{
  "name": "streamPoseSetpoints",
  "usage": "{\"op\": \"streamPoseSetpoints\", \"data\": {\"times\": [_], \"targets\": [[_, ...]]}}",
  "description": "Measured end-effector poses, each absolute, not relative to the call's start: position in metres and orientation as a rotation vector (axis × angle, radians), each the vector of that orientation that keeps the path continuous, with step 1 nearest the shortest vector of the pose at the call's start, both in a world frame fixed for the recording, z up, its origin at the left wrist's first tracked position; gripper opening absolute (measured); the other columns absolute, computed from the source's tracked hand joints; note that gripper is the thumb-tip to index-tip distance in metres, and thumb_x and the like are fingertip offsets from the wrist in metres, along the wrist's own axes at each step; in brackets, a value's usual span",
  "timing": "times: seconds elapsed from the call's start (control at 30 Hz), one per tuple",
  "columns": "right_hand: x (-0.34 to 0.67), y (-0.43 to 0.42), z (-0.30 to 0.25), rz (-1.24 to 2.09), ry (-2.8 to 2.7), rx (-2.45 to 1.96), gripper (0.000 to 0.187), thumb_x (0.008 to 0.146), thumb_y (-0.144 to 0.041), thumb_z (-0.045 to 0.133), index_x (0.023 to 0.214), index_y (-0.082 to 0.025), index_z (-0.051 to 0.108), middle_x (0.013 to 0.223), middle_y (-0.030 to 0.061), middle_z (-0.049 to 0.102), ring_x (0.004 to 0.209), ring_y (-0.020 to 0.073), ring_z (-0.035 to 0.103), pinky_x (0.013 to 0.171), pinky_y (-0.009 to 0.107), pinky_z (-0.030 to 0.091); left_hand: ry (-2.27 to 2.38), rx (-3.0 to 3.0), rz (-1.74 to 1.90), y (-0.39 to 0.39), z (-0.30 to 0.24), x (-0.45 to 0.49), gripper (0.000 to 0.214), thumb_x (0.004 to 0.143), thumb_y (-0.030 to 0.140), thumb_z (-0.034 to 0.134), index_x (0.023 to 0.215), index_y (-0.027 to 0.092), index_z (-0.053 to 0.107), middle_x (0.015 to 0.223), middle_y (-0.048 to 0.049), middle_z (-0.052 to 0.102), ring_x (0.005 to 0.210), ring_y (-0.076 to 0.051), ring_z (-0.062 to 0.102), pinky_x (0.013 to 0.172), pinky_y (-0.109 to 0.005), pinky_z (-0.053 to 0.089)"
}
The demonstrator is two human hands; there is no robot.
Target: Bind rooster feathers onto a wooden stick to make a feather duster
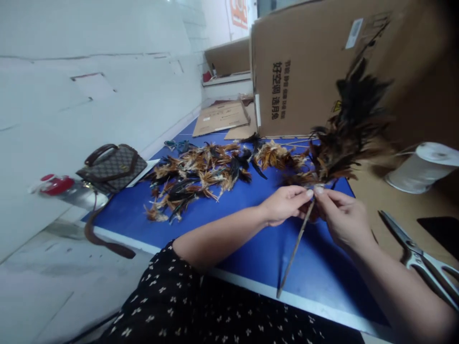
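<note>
Both my hands meet over the blue table [251, 200]. My left hand [285, 204] and my right hand [342, 217] are closed in pinches on a feather duster [353, 126], where its brown and black feathers join a thin stick [296, 248]. The stick slants down toward the table's front edge. The feathered head rises up and to the right, in front of a cardboard box [304, 62]. A heap of loose brown, orange and black feathers [201, 174] lies on the table left of my hands.
Metal scissors [418, 258] lie at the right on a cardboard sheet. A white spool [421, 167] stands behind them. A brown handbag [111, 167] and a red-capped bottle [66, 190] sit at the table's left end. Flat cardboard [220, 117] lies further back.
</note>
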State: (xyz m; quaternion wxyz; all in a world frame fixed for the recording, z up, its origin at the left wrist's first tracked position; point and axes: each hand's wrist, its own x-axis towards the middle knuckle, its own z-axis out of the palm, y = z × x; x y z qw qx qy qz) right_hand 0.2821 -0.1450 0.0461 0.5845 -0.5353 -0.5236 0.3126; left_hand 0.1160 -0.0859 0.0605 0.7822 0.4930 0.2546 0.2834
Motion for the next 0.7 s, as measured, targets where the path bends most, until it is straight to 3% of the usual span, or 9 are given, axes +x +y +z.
{"op": "streamPoseSetpoints", "data": {"times": [0.07, 0.13, 0.27, 0.43, 0.7], "targets": [[0.266, -0.131, 0.053, 0.801, -1.265, -1.202, 0.052, 0.094, -0.069, 0.077, 0.084, -0.018, 0.080, 0.064, 0.0023, 0.061, 0.055, 0.0129, 0.050, 0.046, 0.024, 0.039, 0.545, 1.005, 0.698, -0.087, 0.065, 0.107, 0.048, 0.091, 0.056, 0.084, 0.103, 0.014, 0.066, 0.081, -0.0032, 0.068, 0.068, -0.014, 0.068, 0.067, -0.029, 0.057], [0.250, -0.118, 0.057, 0.853, -1.314, -1.174, 0.054, 0.093, -0.069, 0.078, 0.077, -0.018, 0.076, 0.061, 0.0015, 0.058, 0.053, 0.0121, 0.047, 0.045, 0.024, 0.035, 0.555, 0.953, 0.793, -0.087, 0.067, 0.093, 0.042, 0.093, 0.051, 0.083, 0.101, 0.014, 0.065, 0.076, -0.0001, 0.061, 0.058, -0.009, 0.057, 0.054, -0.021, 0.043], [0.221, -0.096, 0.053, 0.915, -1.426, -1.162, 0.059, 0.092, -0.074, 0.075, 0.075, -0.018, 0.074, 0.057, -0.0004, 0.051, 0.051, 0.0113, 0.040, 0.045, 0.026, 0.028, 0.604, 0.878, 0.925, -0.085, 0.064, 0.059, 0.033, 0.094, 0.040, 0.083, 0.101, 0.013, 0.065, 0.072, 0.0025, 0.054, 0.050, -0.002, 0.038, 0.048, -0.016, 0.022], [0.187, -0.071, 0.035, 1.084, -1.475, -1.169, 0.070, 0.084, -0.086, 0.074, 0.077, -0.017, 0.071, 0.054, -0.0044, 0.040, 0.049, 0.0090, 0.027, 0.044, 0.026, 0.018, 0.757, 0.820, 0.985, -0.079, 0.055, 0.025, 0.029, 0.095, 0.035, 0.080, 0.111, 0.012, 0.070, 0.068, 0.0043, 0.051, 0.047, -0.002, 0.031, 0.047, -0.017, 0.017], [0.165, -0.058, 0.010, 1.243, -1.444, -1.167, 0.070, 0.079, -0.088, 0.074, 0.079, -0.019, 0.063, 0.059, -0.0053, 0.041, 0.052, 0.0098, 0.029, 0.048, 0.026, 0.022, 0.918, 0.753, 0.998, -0.067, 0.038, 0.010, 0.035, 0.092, 0.039, 0.082, 0.114, 0.012, 0.075, 0.064, 0.0064, 0.046, 0.045, -0.003, 0.029, 0.045, -0.019, 0.013]]}}
